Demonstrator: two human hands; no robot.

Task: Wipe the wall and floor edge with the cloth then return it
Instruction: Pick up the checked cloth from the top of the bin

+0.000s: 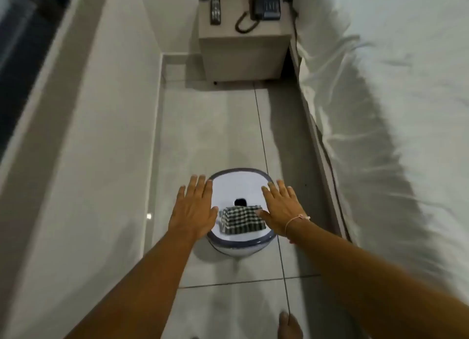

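A folded black-and-white checked cloth [241, 219] lies on the flat top of a white round stool with a grey rim [236, 185], standing on the tiled floor. My left hand [193, 208] hovers open, palm down, over the stool's left edge, just left of the cloth. My right hand [281, 208] is open too, fingers spread, over the stool's right edge with its thumb beside or touching the cloth's right corner. The wall [101, 135] runs along the left, meeting the floor at a pale skirting edge [153, 161].
A bed with white sheets [393, 110] fills the right side. At the far end stands a bedside cabinet [243, 56] carrying a remote [215, 10] and a telephone [266, 3]. My bare foot [289, 326] is on the floor tiles [215, 135] near the bottom.
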